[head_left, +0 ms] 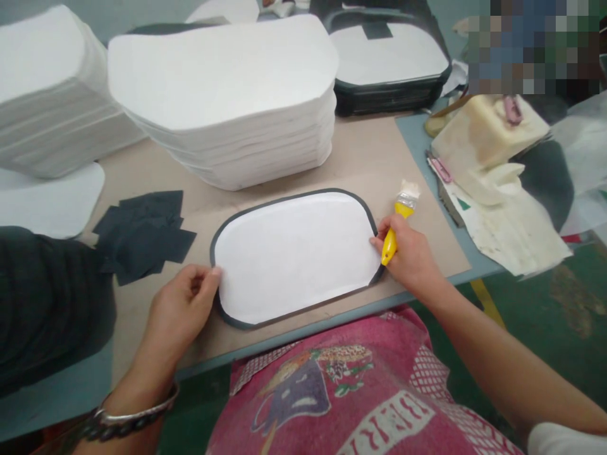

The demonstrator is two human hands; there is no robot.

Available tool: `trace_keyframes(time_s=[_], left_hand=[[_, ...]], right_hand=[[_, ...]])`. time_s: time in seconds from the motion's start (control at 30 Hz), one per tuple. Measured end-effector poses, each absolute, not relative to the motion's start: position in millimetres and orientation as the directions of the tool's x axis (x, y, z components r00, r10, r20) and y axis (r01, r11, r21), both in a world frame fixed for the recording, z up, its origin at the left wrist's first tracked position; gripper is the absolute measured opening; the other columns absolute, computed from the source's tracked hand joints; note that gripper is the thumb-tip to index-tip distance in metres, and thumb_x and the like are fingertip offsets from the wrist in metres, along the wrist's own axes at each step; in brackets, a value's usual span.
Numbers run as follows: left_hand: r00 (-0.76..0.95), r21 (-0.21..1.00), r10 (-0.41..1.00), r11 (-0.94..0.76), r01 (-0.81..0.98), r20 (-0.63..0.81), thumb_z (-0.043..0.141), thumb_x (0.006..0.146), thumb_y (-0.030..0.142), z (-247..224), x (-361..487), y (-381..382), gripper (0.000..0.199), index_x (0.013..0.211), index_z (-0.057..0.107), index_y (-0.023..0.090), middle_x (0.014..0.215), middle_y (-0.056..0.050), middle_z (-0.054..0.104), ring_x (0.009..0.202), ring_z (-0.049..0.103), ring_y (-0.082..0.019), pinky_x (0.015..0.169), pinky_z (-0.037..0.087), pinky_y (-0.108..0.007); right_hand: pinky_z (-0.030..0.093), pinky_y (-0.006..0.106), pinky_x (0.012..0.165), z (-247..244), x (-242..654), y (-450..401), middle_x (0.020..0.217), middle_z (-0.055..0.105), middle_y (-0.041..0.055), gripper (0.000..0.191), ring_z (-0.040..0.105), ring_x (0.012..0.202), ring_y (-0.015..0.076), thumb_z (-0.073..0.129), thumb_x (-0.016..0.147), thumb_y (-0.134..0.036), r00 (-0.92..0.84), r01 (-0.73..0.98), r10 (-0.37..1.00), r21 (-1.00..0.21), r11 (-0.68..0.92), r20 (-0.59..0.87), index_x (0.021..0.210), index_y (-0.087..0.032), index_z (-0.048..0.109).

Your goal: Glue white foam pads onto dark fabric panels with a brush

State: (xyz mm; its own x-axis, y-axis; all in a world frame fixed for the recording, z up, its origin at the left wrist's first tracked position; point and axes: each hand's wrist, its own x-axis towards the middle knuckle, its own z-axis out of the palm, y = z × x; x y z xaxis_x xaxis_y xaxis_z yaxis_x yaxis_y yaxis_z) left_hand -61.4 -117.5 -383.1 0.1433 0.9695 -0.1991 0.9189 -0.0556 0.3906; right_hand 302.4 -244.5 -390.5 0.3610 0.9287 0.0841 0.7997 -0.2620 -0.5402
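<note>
A white oval panel (pixel 294 253) with a black border lies flat on the brown board in front of me. My left hand (pixel 184 303) pinches its left edge between thumb and fingers. In my right hand (pixel 408 253) is a paintbrush (pixel 404 210) with a yellow handle, its bristles pointing up and away and coated in something pale. The fingertips of that same hand also touch the panel's right edge. Left of the panel lies a loose pile of black rectangular pieces (pixel 147 237).
Tall stacks of white sheets (pixel 222 82) stand behind and to the left. A stack of black-edged panels (pixel 389 57) sits at the back right. Dark stacked pieces (pixel 52 297) flank my left arm. At right are a stained, cream-coloured container (pixel 484 129) and crusted sheet (pixel 512 221).
</note>
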Motion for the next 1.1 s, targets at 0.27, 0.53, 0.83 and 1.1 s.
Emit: trace_keyframes(time_s=[0.27,0.53,0.83,1.1], left_hand=[[0.585,0.218,0.739,-0.664,0.715,0.335,0.054,0.099,0.039,-390,-16,-142,0.043,0.133,0.056,0.015,0.147,-0.019,0.050,0.141,0.045,-0.034,0.118,0.037,-0.051],[0.684,0.080,0.698,-0.710,0.700,0.211,0.055,0.099,0.034,-413,-12,-145,0.051,0.148,0.047,0.024,0.163,-0.014,0.036,0.152,0.030,-0.035,0.120,0.032,-0.061],[0.705,0.013,0.663,-0.731,0.682,0.251,0.057,0.095,0.033,-409,-13,-145,0.055,0.149,0.048,0.023,0.163,-0.014,0.037,0.151,0.033,-0.034,0.123,0.029,-0.055],[0.704,0.048,0.674,-0.729,0.682,0.224,0.056,0.096,0.033,-408,-14,-144,0.057,0.151,0.045,0.024,0.162,-0.014,0.037,0.152,0.032,-0.033,0.123,0.028,-0.055]], right_hand=[[0.041,0.032,0.071,-386,292,-243,0.094,0.067,0.0105,0.019,0.062,0.080,0.0250,0.056,0.092,-0.027,0.409,0.835,0.912,-0.410,-0.366,0.019,0.110,-0.020,0.053],[0.043,0.035,0.070,-390,282,-244,0.093,0.068,0.0074,0.017,0.067,0.081,0.0289,0.050,0.097,-0.032,0.502,0.747,0.862,-0.465,-0.475,-0.073,0.112,-0.024,0.050],[0.046,0.035,0.068,-400,275,-255,0.092,0.068,0.0047,0.016,0.067,0.076,0.0261,0.046,0.100,-0.037,0.476,0.832,0.876,-0.360,-0.422,0.073,0.110,-0.026,0.053],[0.047,0.034,0.062,-390,275,-255,0.086,0.069,0.0031,0.020,0.068,0.071,0.0251,0.045,0.101,-0.045,0.498,0.819,0.867,-0.338,-0.463,0.021,0.104,-0.027,0.053]])
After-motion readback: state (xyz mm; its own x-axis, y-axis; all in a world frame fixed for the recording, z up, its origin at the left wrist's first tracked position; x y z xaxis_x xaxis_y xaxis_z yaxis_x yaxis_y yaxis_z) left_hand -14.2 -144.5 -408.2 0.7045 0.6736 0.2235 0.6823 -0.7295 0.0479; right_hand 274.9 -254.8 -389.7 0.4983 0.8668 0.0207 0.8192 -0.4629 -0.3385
